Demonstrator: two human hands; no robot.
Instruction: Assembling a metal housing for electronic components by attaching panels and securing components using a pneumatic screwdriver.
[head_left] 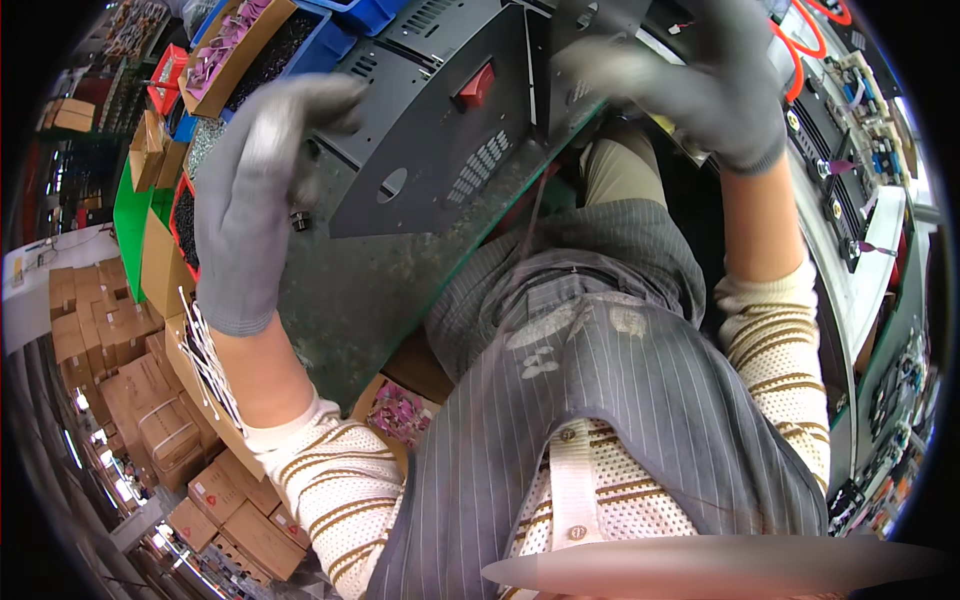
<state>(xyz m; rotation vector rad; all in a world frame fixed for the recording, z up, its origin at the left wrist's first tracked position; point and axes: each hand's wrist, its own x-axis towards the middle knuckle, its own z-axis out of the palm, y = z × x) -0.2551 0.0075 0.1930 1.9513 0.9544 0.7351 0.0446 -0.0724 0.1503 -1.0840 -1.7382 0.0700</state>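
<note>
A dark grey sheet-metal panel (430, 170) with slots, a round hole and a red rocker switch (476, 87) rests on the green-edged worktable (335, 290). My left hand (250, 190), in a grey glove, is raised over the table left of the panel. Its fingers stretch toward the panel, apart from the thumb, with nothing visible in them. A small black part (299, 220) lies beside that hand. Motion smears my gloved right hand (700, 95), up at the panel's right. Its thumb reaches left, away from the fingers, and I see nothing held.
Boxes and blue bins (325, 45) of small parts line the table's far left. White cable ties (208, 365) stick out near my left forearm. Cartons (165, 415) are stacked at the left. Red coiled hose (810, 40) hangs at the upper right, above another bench (870, 270).
</note>
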